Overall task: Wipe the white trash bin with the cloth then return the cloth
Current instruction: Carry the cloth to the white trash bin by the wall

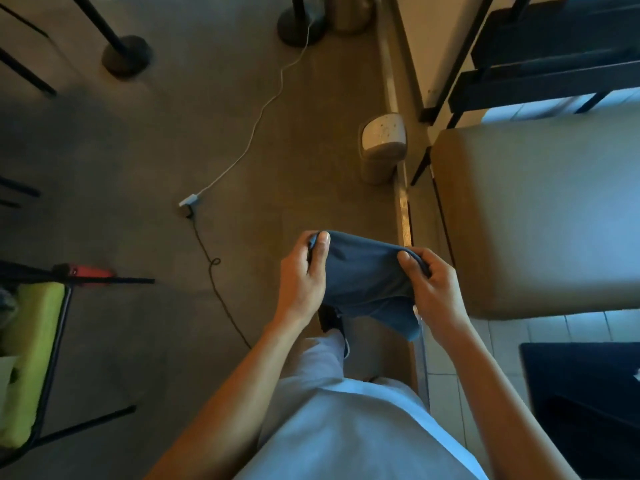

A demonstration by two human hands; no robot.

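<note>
You are holding the cloth (pixel 367 278) out in front of your body with both hands, looking straight down. Your left hand (pixel 303 275) pinches its upper left corner, thumb on top and fingers curled underneath. Your right hand (pixel 433 289) grips the upper right corner the same way, thumb over the edge. The cloth is dark blue and stretches between the two hands, its lower part hanging loose toward your legs.

The bin (pixel 382 147) stands on the floor at 12 o'clock from the cloth, well apart from it, tight against the base of the wall (pixel 426 46). Its lid looks pale with small dark specks.

At 3 o'clock from the bin, just beside it, sits a padded bench (pixel 540 209), with a dark-framed chair (pixel 540 64) beyond it. A white cable (pixel 263 109) runs across the floor at 10 o'clock from your hands and ends in a plug (pixel 188 201) joined to a dark cord (pixel 214 282) that trails back toward you. At 9 o'clock, by the left edge, is a chair with a green seat (pixel 31 355). A dark mat (pixel 581 393) lies at 4 o'clock on pale tiles.
</note>
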